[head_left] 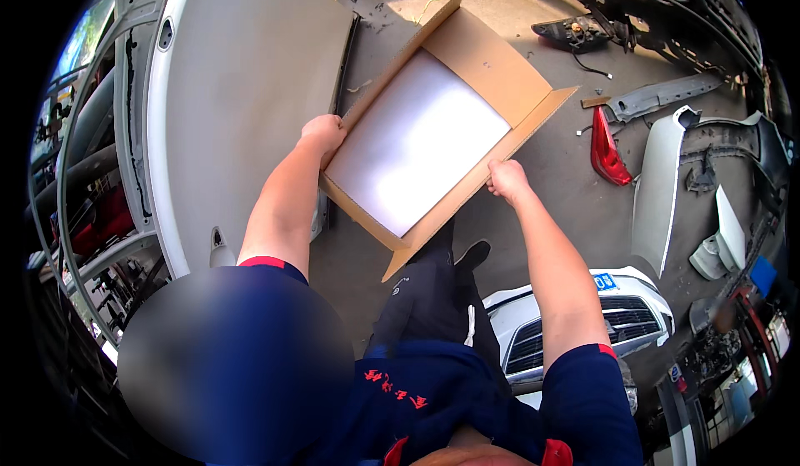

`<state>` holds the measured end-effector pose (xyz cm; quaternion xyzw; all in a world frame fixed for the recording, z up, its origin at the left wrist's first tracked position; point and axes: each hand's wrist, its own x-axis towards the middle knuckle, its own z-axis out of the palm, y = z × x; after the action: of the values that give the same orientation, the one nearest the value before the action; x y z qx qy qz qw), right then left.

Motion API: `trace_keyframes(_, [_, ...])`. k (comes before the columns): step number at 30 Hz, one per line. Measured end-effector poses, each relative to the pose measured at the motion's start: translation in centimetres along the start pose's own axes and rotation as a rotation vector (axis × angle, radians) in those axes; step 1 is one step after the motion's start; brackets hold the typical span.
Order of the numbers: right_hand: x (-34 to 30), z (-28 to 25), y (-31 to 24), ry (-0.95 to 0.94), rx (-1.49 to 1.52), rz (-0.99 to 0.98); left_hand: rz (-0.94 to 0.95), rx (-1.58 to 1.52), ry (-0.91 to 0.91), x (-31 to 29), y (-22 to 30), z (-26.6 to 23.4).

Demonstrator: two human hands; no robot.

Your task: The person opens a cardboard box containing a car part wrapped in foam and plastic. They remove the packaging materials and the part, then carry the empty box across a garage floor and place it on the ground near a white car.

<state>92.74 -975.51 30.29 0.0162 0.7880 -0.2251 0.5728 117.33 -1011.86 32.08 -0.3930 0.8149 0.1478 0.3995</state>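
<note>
Just ahead of the dark blue shirt (492,395), an open cardboard box (492,62) is held up at a slant above the floor (533,241), with its near corner over the dark trousers (408,299) and a shoe (473,254). A smooth white surface (417,145) fills most of its inside; glare washes it out, so I can't tell whether it is a sheet, a panel or a packed item.

The weight seems to hang on two thin edges. If the cardboard bends or tears under the right hand (507,178), that side could drop, and anything loose inside would slide toward it. The raised flaps could also catch on the large pale car panel (250,116) if the box swings left, since the two sit close together.

Both arms reach forward, the left one fairly straight, its hand (325,132) curled over the box's left edge. The right forearm angles inward, and its grip is narrow, fingers folded on the right flap's rim.

Beyond the right arm, a white bumper (637,283) rests low beside the legs. Farther off lie a pale curved fender (658,187), a red tail lamp (607,149) and, near the top, a dark lamp unit (575,34).
</note>
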Motion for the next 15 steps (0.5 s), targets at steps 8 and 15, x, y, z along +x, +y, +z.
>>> trace_keyframes(8, [0.8, 2.1, 4.5, 0.023, 0.21, -0.056, -0.12, 0.028, -0.045, 0.3, 0.2, 0.5])
trace_keyframes(15, [-13.8, 2.4, 17.4, 0.075, 0.649, 0.001, -0.044, -0.088, 0.549, -3.9, 8.9, 0.1])
